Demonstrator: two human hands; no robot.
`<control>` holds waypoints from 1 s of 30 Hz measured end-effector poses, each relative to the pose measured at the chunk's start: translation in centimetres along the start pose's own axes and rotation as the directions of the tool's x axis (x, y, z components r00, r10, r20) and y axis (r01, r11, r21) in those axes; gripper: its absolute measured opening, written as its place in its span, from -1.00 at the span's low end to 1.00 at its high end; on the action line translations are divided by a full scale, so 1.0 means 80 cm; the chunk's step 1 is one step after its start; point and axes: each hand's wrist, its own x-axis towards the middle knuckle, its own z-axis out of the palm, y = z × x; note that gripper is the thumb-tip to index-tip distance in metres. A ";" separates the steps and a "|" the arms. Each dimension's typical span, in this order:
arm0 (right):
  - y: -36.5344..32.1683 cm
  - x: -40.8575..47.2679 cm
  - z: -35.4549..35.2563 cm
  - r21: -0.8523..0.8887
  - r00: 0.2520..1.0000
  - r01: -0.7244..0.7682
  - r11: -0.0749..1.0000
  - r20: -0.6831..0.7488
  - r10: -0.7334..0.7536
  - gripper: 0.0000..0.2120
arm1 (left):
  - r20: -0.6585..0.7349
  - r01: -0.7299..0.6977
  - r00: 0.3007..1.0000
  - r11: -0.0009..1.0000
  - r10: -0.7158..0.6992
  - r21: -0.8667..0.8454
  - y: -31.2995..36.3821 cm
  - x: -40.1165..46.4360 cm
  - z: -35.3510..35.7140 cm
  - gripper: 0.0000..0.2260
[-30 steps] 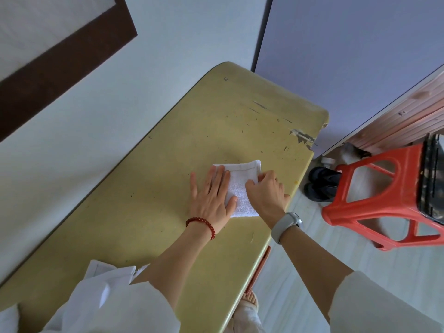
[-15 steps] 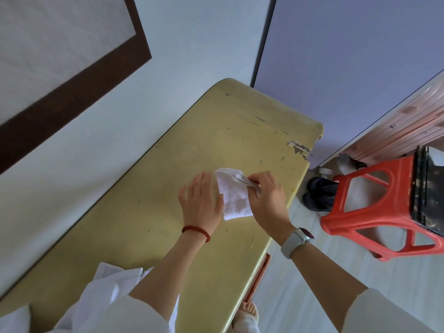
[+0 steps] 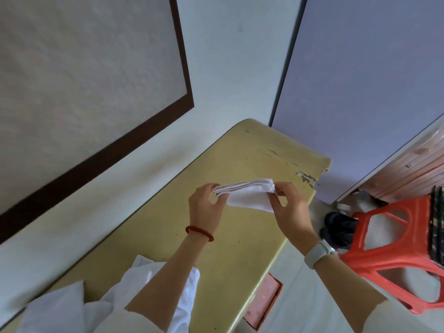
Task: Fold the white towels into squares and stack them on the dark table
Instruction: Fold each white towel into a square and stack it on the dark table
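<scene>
Folded towel [image 3: 249, 195] pinched both ends, left hand [image 3: 204, 207], right hand [image 3: 289, 207], above table [image 3: 168, 236].

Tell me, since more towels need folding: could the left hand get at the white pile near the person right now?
Probably not right away: the left hand pinches one end of the folded towel, with the right hand on the other. Nothing blocks the way to the pile under the left forearm.

To my right, a red plastic stool [image 3: 394, 255] stands on the pale floor, with dark shoes [image 3: 336, 227] just beside it. A brown-framed panel [image 3: 96, 80] hangs on the wall ahead; wooden slats [image 3: 413, 169] lie far right.
</scene>
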 end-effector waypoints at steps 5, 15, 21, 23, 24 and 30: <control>-0.053 -0.038 -0.011 0.068 0.985 0.171 0.983 -0.001 -0.171 -0.92 | -0.162 -0.305 0.898 0.845 0.409 0.440 0.035 -0.061 -0.073 -0.81; -0.164 -0.272 -0.024 0.260 0.682 0.627 0.734 0.272 -0.679 -0.83 | -0.504 0.176 0.811 0.698 0.297 0.694 0.093 -0.368 -0.233 -0.85; -0.262 -0.487 -0.023 0.499 0.281 0.764 0.408 0.313 -0.907 -0.77 | -0.803 0.665 0.594 0.592 -0.051 0.455 0.135 -0.613 -0.340 -0.79; -0.291 -0.577 -0.029 0.565 0.171 0.748 0.348 0.343 -0.924 -0.75 | -0.911 0.796 0.337 0.589 -0.237 0.141 0.163 -0.702 -0.365 -0.73; -0.303 -0.628 -0.035 0.591 0.102 0.749 0.299 0.343 -0.934 -0.78 | -0.930 0.824 0.238 0.565 -0.281 0.040 0.173 -0.752 -0.376 -0.72; -0.315 -0.955 -0.104 0.776 -0.357 0.629 0.047 0.342 -0.869 -0.69 | -0.945 0.934 -0.111 0.291 -0.308 -0.205 0.227 -1.083 -0.405 -0.75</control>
